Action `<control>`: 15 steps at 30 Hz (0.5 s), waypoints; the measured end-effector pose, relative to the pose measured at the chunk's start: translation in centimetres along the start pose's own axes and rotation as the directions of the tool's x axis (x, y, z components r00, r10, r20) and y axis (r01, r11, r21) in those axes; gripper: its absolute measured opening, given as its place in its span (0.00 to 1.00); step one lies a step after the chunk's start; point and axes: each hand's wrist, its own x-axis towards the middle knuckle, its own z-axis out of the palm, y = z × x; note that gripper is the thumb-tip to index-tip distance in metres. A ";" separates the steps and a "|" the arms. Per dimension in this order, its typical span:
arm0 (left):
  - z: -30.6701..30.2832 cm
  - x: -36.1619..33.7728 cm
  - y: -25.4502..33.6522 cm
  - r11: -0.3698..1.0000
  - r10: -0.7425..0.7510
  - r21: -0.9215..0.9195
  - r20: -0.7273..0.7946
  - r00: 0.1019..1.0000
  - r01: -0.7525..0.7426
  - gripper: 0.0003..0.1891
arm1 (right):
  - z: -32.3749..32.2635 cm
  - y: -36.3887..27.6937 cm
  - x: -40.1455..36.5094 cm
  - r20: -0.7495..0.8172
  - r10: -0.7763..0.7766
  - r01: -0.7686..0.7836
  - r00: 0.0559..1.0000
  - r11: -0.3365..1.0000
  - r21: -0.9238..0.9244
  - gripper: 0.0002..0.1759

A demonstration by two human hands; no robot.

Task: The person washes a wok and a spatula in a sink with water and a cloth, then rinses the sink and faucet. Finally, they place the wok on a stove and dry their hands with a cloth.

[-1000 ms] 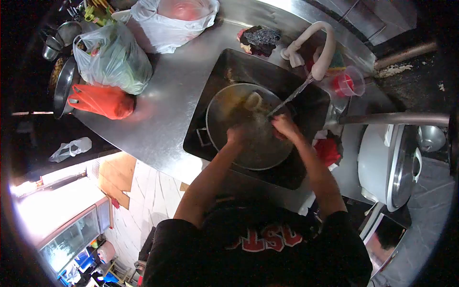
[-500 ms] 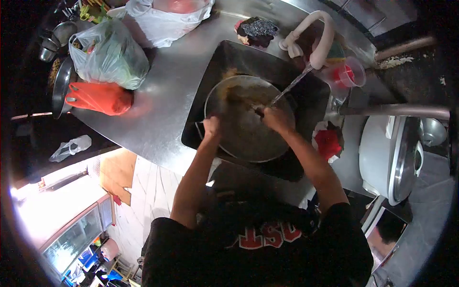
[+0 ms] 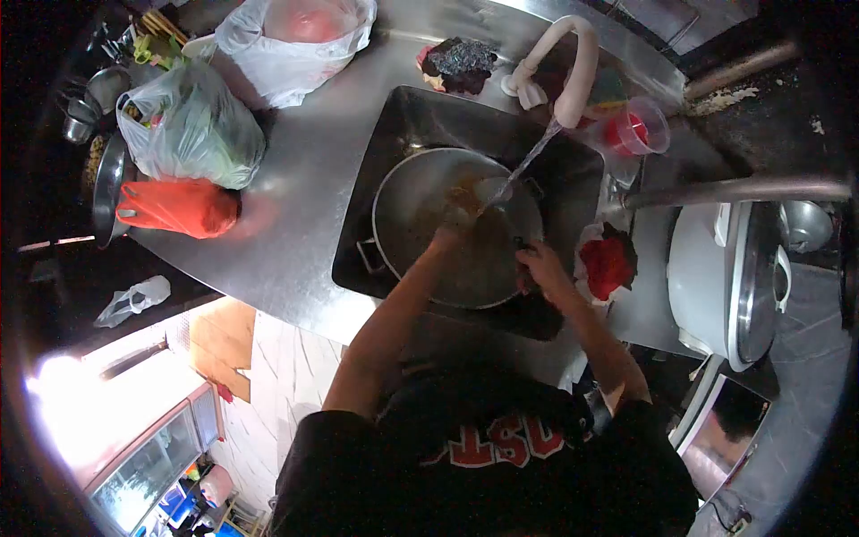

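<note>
A large round metal pan [image 3: 385,192] with side loop handles sits in the sink [image 3: 407,116]. Cloudy water with brown residue is inside it. My left hand [image 3: 447,240] reaches down into the pan near its middle; its fingers are blurred. At the pan's right rim, my right hand [image 3: 541,266] is closed around a small dark object [image 3: 521,243], whose kind I cannot make out. Water runs from the pale curved faucet [image 3: 580,76] into the pan.
Left on the steel counter are a white plastic bag [image 3: 309,54], a bag of greens [image 3: 192,125] and a red bag [image 3: 183,208]. A dark crumpled bundle [image 3: 461,63], a clear cup [image 3: 649,125], a red cloth [image 3: 608,264] and a white cooker [image 3: 707,277] surround the sink.
My left hand has left the pan's left handle and moved into the pan. My right hand has moved from the pan's middle toward its lower right rim, with the dark object. The view has shifted slightly.
</note>
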 end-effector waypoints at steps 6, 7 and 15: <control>5.5 2.1 7.1 0.656 -0.185 -0.749 -0.039 0.982 0.094 0.18 | 2.9 -6.0 -9.0 0.116 -0.031 -0.071 0.993 0.623 0.779 0.09; 5.7 2.1 9.3 0.656 -0.183 -0.749 -0.038 0.982 0.093 0.18 | 3.2 -6.6 -10.0 0.101 -0.065 -0.038 0.993 0.632 0.774 0.12; 5.7 2.2 17.9 0.692 -0.591 -0.598 -0.147 0.793 0.404 0.17 | 3.6 -6.9 -14.3 0.071 -0.134 0.056 0.988 0.757 0.651 0.20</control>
